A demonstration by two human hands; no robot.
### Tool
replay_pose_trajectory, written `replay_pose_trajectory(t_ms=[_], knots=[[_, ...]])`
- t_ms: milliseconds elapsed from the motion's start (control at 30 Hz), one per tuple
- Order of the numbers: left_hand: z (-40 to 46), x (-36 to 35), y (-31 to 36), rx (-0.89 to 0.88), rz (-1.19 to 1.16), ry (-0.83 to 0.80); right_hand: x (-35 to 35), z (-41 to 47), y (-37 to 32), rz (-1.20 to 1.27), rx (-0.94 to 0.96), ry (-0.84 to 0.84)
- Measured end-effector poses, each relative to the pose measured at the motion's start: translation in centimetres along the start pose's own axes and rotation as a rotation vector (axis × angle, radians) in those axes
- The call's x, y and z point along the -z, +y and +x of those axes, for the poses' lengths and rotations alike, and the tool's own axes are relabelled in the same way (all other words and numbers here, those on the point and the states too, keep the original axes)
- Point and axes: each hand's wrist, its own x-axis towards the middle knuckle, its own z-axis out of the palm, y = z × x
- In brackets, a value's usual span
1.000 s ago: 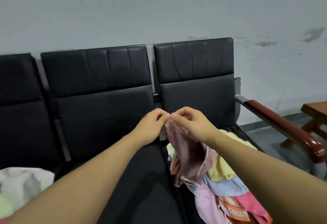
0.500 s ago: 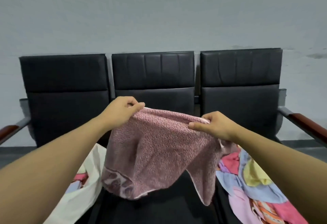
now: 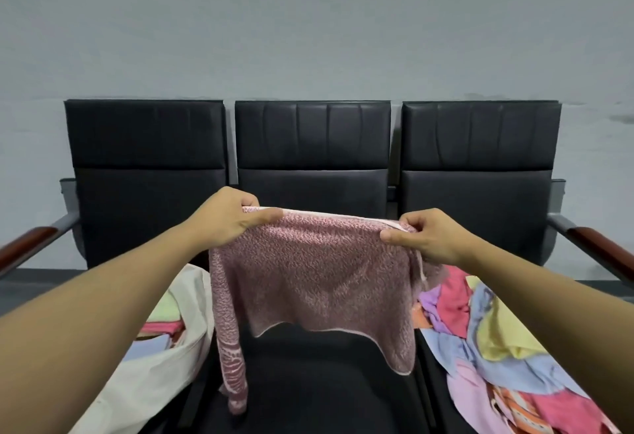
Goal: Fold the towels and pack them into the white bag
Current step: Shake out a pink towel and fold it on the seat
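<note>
**Towel stretched out over the middle seat**

Ahead of me stands a bench [image 3: 312, 145] of three black seats against a grey wall [image 3: 308, 21], with a wooden armrest [image 3: 603, 245] at each end. On the right seat lies a loose pile [image 3: 494, 341] of pink, yellow, blue and purple cloths. On the left seat sits the white bag [image 3: 164, 375], its mouth open, with folded pink, green and blue pieces inside. My left forearm covers part of it. The pink towel [image 3: 315, 279] hangs in the air over the middle seat, one corner trailing low at the left. My left hand [image 3: 226, 219] pinches its top left edge, my right hand [image 3: 429, 234] pinches the top right, both closed tight on the hem
</note>
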Motion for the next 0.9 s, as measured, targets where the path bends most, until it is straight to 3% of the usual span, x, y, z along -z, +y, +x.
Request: replay_pose_trajectory(t_ms=[167,267,367,433,567,900], knots=[[-0.3,0.0,-0.5,0.012,0.014,-0.001,1.0,-0.2,0.4,-0.091,-0.039,0.037],[-0.6,-0.5,-0.6,0.014,0.029,-0.041,1.1,0.2,0.7,-0.326,-0.038,0.034],[-0.8,-1.1,-0.6,0.023,0.067,-0.183,0.8,0.9,1.3,-0.596,-0.049,0.058],[-1.0,-1.7,-0.9,0.025,0.107,-0.281,0.6,1.5,1.7,-0.669,-0.11,0.171],[-1.4,-3.1,-2.3,0.089,0.13,-0.334,0.4,2.1,1.7,-0.68,-0.192,0.333],[-4.6,-2.2,-8.4,0.323,-0.063,-0.25,4.2,0.4,5.4,-0.539,-0.479,0.568]])
